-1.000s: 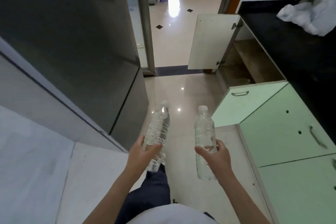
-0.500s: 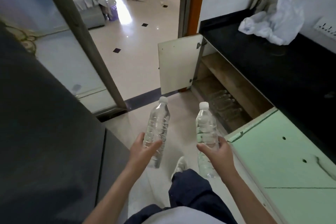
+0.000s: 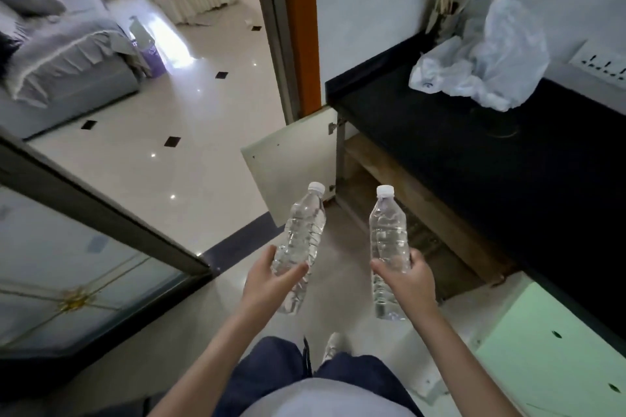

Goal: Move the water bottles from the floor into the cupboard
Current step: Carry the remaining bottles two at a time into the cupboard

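My left hand [image 3: 267, 284] grips a clear water bottle [image 3: 303, 234] with a white cap, tilted slightly right. Another clear bottle [image 3: 388, 234] stands nearly upright in my right hand [image 3: 411, 279]. Both are held in the air above the floor, just in front of the open cupboard [image 3: 416, 210] under the black counter. The cupboard's pale door [image 3: 291, 162] is swung open towards the left. A wooden shelf shows inside, and several clear bottles [image 3: 425, 237] lie dimly on the bottom below it.
The black counter [image 3: 474, 152] carries a crumpled white plastic bag [image 3: 481, 61]. Pale green cabinet fronts [image 3: 548, 349] sit at lower right. A dark glass sliding door [image 3: 101, 213] runs along the left. Beyond the doorway lie a tiled floor, a grey sofa [image 3: 57, 54] and a draped table.
I have walked closer to the open cupboard with both bottles held. The view has swung left and up, and the cupboard now lies directly beyond my hands.
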A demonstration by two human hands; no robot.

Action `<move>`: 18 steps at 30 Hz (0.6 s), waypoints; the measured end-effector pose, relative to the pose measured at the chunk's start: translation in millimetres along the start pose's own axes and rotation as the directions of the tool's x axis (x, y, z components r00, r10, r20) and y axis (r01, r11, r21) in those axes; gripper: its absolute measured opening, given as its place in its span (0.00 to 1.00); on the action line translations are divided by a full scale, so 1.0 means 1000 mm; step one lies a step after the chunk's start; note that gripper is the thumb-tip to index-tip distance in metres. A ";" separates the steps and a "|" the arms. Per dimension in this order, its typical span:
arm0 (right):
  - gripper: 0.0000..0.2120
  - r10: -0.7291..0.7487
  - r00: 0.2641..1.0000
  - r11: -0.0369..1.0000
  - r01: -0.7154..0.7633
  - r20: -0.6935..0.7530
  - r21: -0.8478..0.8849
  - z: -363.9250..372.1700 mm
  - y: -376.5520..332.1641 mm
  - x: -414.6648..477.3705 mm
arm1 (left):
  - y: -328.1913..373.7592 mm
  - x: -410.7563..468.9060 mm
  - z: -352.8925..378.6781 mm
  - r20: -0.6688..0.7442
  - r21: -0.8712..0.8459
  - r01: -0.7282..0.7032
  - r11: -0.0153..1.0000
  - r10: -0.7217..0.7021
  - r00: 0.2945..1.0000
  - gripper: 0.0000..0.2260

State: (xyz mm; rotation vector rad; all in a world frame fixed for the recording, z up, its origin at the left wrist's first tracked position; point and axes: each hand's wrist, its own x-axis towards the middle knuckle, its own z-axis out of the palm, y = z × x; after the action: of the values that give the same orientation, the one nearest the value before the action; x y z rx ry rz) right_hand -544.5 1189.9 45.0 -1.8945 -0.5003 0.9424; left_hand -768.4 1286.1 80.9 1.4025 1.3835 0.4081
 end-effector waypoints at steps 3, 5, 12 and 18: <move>0.20 0.037 0.997 0.999 -0.034 -0.063 0.037 -0.003 -0.008 0.026 | 0.024 0.040 0.010 0.066 -0.011 -0.012 1.000 0.012 0.998 0.11; 0.20 0.077 0.991 0.995 -0.070 -0.109 0.071 -0.003 -0.010 0.036 | 0.033 0.066 0.019 0.117 -0.009 -0.001 1.000 0.003 0.993 0.10; 0.20 0.281 0.908 0.951 -0.218 -0.313 0.219 0.016 0.005 0.059 | 0.052 0.150 0.048 0.449 0.116 0.030 0.993 -0.079 0.890 0.12; 0.19 0.450 0.761 0.888 -0.328 -0.466 0.322 0.056 0.014 0.091 | 0.057 0.238 0.066 0.613 0.265 0.000 0.964 -0.168 0.772 0.11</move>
State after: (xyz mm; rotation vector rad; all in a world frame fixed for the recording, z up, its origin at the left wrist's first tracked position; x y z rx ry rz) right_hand -532.6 1276.0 -18.9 -1.9761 0.3437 0.6425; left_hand -622.3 1478.2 4.4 1.4850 0.9422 -0.3079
